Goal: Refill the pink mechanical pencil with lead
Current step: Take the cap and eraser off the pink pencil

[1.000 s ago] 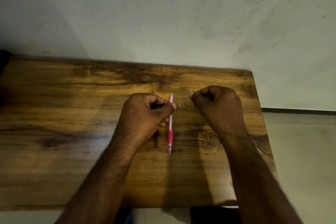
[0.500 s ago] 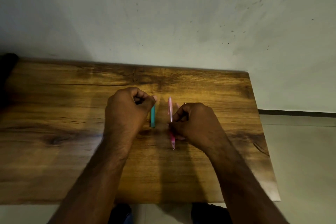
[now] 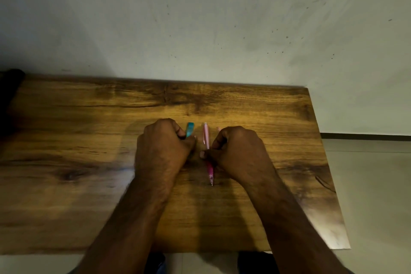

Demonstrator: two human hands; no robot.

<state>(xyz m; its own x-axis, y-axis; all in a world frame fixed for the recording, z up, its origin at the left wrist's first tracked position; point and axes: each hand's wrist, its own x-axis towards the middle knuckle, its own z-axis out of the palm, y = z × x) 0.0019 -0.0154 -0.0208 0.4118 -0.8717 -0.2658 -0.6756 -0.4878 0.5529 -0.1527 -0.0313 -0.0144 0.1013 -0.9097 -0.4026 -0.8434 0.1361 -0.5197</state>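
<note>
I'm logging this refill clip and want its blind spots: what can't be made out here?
Head view only:
- Teal lead case: lower part hidden inside the left hand; open or closed, unclear.
- Pink mechanical pencil: mid-barrel covered by right hand fingers.
- Small pink piece behind that hand: too small to identify.

**Pink pencil and teal lead case on the tabletop**

The pink mechanical pencil [image 3: 208,153] lies lengthwise on the wooden tabletop [image 3: 89,162], its metal tip pointing toward the person and its far end pointing toward the wall. The far half of the barrel is pale pink; the near half, around the finger section, is a deeper magenta. The right hand [image 3: 238,151] pinches it at mid-barrel. Just to its left, apart from it, a small teal lead case [image 3: 189,129] stands tilted, its lower part hidden inside the curled fingers of the left hand [image 3: 162,149]. A small pale pink piece [image 3: 218,129] shows just right of the pencil's far end, too small to identify.
</note>
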